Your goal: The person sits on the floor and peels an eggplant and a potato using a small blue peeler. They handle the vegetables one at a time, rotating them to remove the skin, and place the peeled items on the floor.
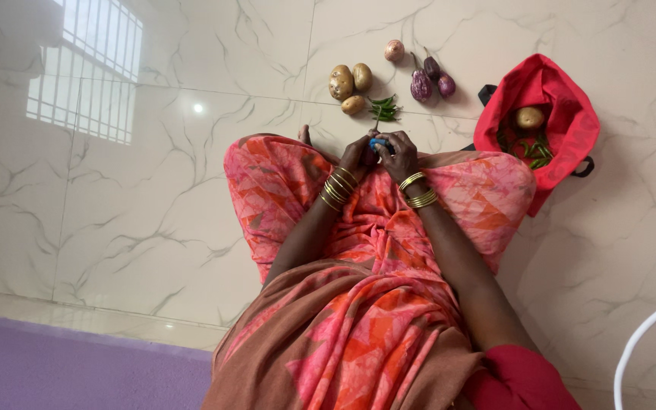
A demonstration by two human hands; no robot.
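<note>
While the person sat cross-legged on the pale marble floor (153,190), both hands met over the far edge of the lap, fingers curled together around a small blue object (377,142). The left hand (357,156) closed on it from the left and the right hand (398,154) from the right, so that only a sliver of blue showed between them; what kind of thing it was could not be told. Gold bangles (338,187) ringed the left wrist, and more sat on the right. An orange and pink patterned sari (358,304) covered the knees and lap.

Just beyond the hands, on the floor, lay a small heap of green chillies (383,108). Left of these and touching one another sat three potatoes (350,82). A single onion (394,50) rested farther off, apart from the rest. Right of the chillies lay three small purple aubergines (432,78), close together.

At the far right an open red cloth bag (563,114) with black handles sat on the floor beside the right knee, holding another potato (529,117) and some green vegetables. A purple mat (62,372) showed at the near left corner, and a white curved tube (639,342) crossed the near right corner
</note>
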